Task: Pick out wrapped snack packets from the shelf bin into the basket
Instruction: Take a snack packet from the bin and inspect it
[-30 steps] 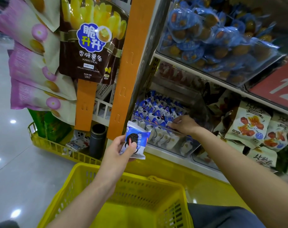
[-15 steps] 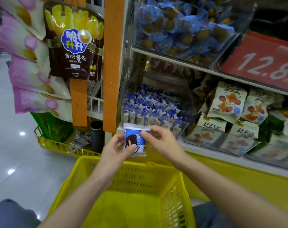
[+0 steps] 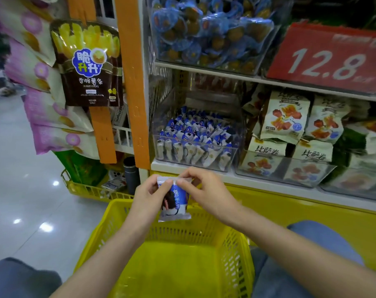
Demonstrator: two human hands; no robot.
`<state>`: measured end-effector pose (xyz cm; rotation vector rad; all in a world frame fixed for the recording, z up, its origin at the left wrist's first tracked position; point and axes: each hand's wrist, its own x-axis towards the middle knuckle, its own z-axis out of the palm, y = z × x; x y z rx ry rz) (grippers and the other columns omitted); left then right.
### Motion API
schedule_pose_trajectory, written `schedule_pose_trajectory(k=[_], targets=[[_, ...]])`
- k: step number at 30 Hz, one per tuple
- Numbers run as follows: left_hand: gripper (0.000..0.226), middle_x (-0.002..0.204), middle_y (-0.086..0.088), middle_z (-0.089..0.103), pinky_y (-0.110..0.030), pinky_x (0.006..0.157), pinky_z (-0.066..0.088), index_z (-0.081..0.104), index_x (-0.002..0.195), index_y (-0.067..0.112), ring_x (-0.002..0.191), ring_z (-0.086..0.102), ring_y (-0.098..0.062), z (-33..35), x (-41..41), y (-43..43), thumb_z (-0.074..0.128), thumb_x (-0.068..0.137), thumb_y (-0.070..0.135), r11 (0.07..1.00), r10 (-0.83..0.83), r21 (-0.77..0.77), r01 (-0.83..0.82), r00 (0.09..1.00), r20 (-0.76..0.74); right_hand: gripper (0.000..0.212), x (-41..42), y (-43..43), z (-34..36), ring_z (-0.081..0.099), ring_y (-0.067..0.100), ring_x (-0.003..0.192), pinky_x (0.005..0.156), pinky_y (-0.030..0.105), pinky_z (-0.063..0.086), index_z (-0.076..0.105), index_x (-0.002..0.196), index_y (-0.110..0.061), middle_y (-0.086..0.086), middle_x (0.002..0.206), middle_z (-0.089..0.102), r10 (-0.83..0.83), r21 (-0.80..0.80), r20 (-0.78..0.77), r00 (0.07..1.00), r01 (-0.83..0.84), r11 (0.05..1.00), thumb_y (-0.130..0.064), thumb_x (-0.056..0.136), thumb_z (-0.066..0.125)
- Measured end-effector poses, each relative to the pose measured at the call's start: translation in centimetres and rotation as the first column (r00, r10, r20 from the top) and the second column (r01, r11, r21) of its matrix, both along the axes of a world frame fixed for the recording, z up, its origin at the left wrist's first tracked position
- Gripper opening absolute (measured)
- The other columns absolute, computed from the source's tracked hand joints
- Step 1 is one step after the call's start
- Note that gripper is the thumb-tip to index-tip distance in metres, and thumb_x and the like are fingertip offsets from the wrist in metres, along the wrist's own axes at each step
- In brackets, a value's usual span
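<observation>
Blue packet (image 3: pixel 175 203), left hand (image 3: pixel 148 195), right hand (image 3: pixel 206 192) pinching

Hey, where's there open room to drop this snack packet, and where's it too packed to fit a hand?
The basket floor is bare between its mesh walls, right below the packet that the left hand and right hand pinch. The shelf bin is crowded with stocked packets low down; a hand can likely pass only above them, under the upper shelf.
</observation>
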<state>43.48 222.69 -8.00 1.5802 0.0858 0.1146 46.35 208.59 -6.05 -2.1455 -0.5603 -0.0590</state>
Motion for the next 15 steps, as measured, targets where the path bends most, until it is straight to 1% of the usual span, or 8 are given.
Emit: schedule_pose_trajectory(k=[3,5,7,8,10,12,13,15], targets=[[0.018,0.07,-0.004,0.064,-0.029,0.06,0.046,0.059,0.079,0.006,0.063,0.062,-0.007,0.8,0.1,0.1,0.053,0.092,0.017,1.0,0.002,-0.003,-0.003,0.998,-0.07,0.012,-0.1,-0.3,0.7,0.049,0.0,0.069,0.063,0.019,0.041,0.061,0.085,-0.024,-0.013,0.075,0.055,0.035,-0.12,0.208,0.977,-0.01,0.993,-0.034,0.089,0.057],[0.015,0.072,-0.006,0.064,-0.031,0.063,0.047,0.06,0.078,0.011,0.068,0.063,-0.013,1.2,0.2,0.2,0.054,0.09,0.017,0.997,-0.023,-0.081,0.011,0.989,-0.146,0.013,-0.1,-0.4,0.9,0.044,0.001,0.074,0.062,0.018,0.037,0.061,0.088,-0.02,-0.013,0.08,0.05,0.113,-0.274,0.41,0.905,0.004,0.962,-0.032,0.091,0.055],[0.015,0.079,-0.007,0.067,-0.037,0.072,0.05,0.062,0.081,0.013,0.077,0.064,-0.018,1.3,0.4,0.4,0.053,0.091,0.019,0.991,-0.051,-0.132,0.026,0.98,-0.194,0.013,0.2,-0.4,1.1,0.043,0.002,0.074,0.06,0.018,0.035,0.061,0.088,-0.018,-0.01,0.081,0.053,0.164,-0.351,0.48,0.862,0.017,0.936,-0.029,0.091,0.055],[0.015,0.084,-0.007,0.069,-0.038,0.074,0.051,0.064,0.086,0.013,0.08,0.065,-0.019,1.3,0.6,0.6,0.053,0.091,0.022,0.988,-0.073,-0.147,0.043,0.976,-0.206,0.012,0.5,-0.4,1.0,0.045,0.002,0.074,0.06,0.018,0.037,0.06,0.089,-0.019,-0.009,0.082,0.054,0.149,-0.333,0.465,0.873,0.016,0.943,-0.029,0.091,0.055],[0.02,0.092,-0.005,0.071,-0.032,0.07,0.054,0.064,0.1,0.013,0.084,0.067,-0.016,1.2,0.9,1.1,0.057,0.09,0.028,0.984,-0.132,-0.143,0.102,0.967,-0.219,0.008,1.2,-0.1,1.1,0.051,0.004,0.073,0.064,0.021,0.044,0.059,0.087,-0.02,-0.009,0.081,0.057,0.037,-0.168,0.338,0.94,0.022,0.986,-0.025,0.092,0.055],[0.029,0.096,-0.005,0.071,-0.027,0.066,0.055,0.061,0.109,0.011,0.086,0.068,-0.015,1.0,1.4,1.7,0.064,0.084,0.027,0.984,-0.163,-0.11,0.142,0.964,-0.212,0.008,2.4,0.4,1.5,0.057,0.009,0.073,0.065,0.027,0.052,0.056,0.084,-0.018,-0.006,0.079,0.058,-0.116,0.041,0.132,0.984,0.111,0.993,-0.02,0.092,0.054],[0.031,0.095,-0.007,0.072,-0.025,0.065,0.056,0.061,0.109,0.01,0.085,0.069,-0.016,0.9,1.7,2.0,0.066,0.082,0.023,0.987,-0.149,-0.089,0.134,0.971,-0.19,0.009,2.9,0.6,1.7,0.059,0.011,0.073,0.062,0.028,0.055,0.054,0.083,-0.016,-0.001,0.081,0.06,-0.171,0.137,0.01,0.985,0.168,0.976,-0.017,0.093,0.053],[0.027,0.093,-0.006,0.073,-0.023,0.065,0.056,0.062,0.108,0.009,0.082,0.07,-0.015,0.7,2.5,2.6,0.066,0.082,0.016,0.993,-0.075,-0.098,0.062,0.989,-0.128,0.01,3.9,0.9,2.1,0.062,0.012,0.074,0.057,0.024,0.057,0.051,0.083,-0.013,0.012,0.089,0.062,-0.176,0.277,-0.25,0.952,0.244,0.929,-0.012,0.094,0.051]])
